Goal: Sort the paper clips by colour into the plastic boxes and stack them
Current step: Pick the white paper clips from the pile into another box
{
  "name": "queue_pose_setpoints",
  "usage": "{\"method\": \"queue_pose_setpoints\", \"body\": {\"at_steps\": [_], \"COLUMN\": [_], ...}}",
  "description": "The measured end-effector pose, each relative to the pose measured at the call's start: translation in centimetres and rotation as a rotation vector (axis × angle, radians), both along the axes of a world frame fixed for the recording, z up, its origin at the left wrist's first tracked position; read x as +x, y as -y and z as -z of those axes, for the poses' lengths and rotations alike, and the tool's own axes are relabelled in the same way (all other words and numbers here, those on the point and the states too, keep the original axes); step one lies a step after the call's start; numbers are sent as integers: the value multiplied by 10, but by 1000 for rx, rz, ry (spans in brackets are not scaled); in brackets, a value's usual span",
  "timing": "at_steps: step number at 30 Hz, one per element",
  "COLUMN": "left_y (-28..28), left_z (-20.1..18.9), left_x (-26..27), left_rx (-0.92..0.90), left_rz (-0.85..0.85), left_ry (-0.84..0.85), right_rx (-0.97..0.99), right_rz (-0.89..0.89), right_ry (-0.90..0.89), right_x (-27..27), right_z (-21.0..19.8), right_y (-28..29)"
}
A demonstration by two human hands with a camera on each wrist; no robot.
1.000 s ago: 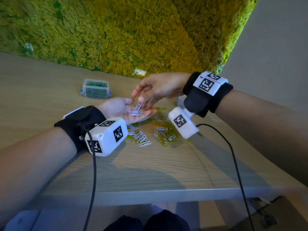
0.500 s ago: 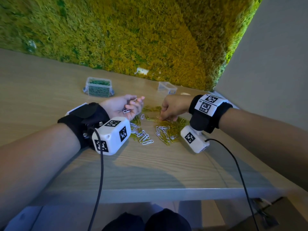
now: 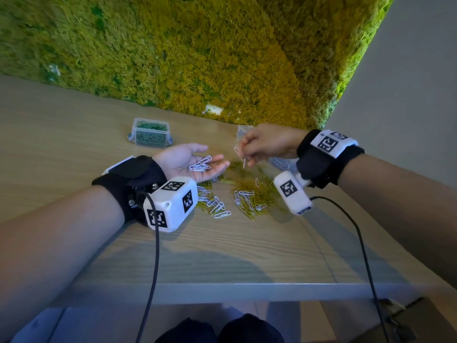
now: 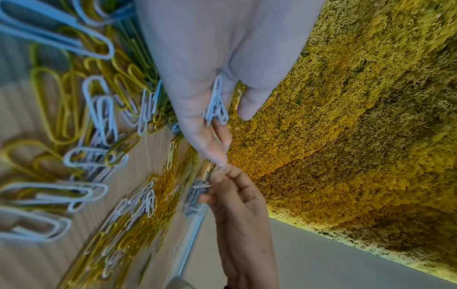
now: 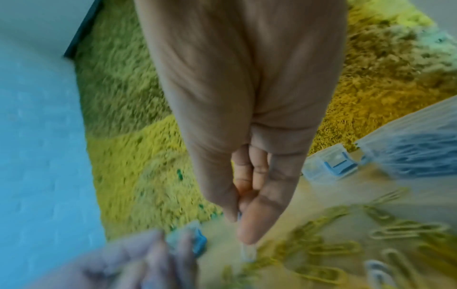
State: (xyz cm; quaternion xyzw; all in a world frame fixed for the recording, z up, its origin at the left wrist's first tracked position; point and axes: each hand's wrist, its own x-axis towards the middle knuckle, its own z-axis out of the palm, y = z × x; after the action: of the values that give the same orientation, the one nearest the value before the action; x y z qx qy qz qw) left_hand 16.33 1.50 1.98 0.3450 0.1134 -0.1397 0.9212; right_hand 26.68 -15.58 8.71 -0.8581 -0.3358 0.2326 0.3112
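Gathering white clips was the step in hand. The left hand [image 3: 191, 161] lay palm up just above the counter [image 3: 74, 154], its fingers spread and relaxed, and a small heap of white clips [image 3: 200, 165] rested loose on the palm. The right hand [image 3: 268, 144] hung close beside it, thumb and fingers pressed together on a white clip [image 3: 238, 151] that dangled from the pinch; something thin also stuck down below the fingers, perhaps a second clip, though the blur made that hard to tell.

Under and between the hands the mixed pile [image 3: 247, 194] of yellow and white clips lay scattered on the counter. A box [image 3: 150, 136] full of green clips stood behind the left hand, well sorted by the look of it. A second box [image 3: 243, 131] stood behind the right hand, mostly hidden, and the right wrist view showed a clear box [image 5: 420, 148] holding pale clips beside that hand; whether these were one box I could not tell.

As I judged it, the task was partly done: green seemed finished, white under way, yellow untouched, and no stacking begun. The next move called for carrying the pinched clip over the open palm and letting go without knocking the heap off. After that the palm would need tipping into the box for white clips.
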Motion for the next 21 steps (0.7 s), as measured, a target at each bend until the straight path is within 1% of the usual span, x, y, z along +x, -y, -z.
{"method": "queue_pose_setpoints", "body": {"at_steps": [2,3,4,6,8,11,13,16,18,21], "left_y": [1,1,1,0,-3,-7,-8,-8,-7,-5], "left_z": [0,0,0,-1,-1,0,1,1,1,-1], "left_x": [-1,0,0,0,1,3,4,5,5,3], "left_rx": [6,4,-5,-57,-132,-188,-204,-203,-216,-206], "left_rz": [26,28,25,11,-29,-26,-24,-68,-100,-134], "left_ry": [-11,-11,-13,-40,-74,-79,-64,-52,-63,-70], "right_rx": [129,162,165,104,-28,-256,-295,-292,-377,-507], "right_rz": [-19,-37,-47,-15,7,-132,-210,-206,-208,-268], "right_ry": [-153,-181,-163,-35,101,194,242,350,435,557], "right_x": [-8,-13,-14,-15,-11,-14,-20,-23,-23,-22], "right_z": [-7,-9,-8,-3,6,20,28,35,37,36], "right_y": [-7,-12,-17,-25,-29,-32,-34,-37,-36,-33]}}
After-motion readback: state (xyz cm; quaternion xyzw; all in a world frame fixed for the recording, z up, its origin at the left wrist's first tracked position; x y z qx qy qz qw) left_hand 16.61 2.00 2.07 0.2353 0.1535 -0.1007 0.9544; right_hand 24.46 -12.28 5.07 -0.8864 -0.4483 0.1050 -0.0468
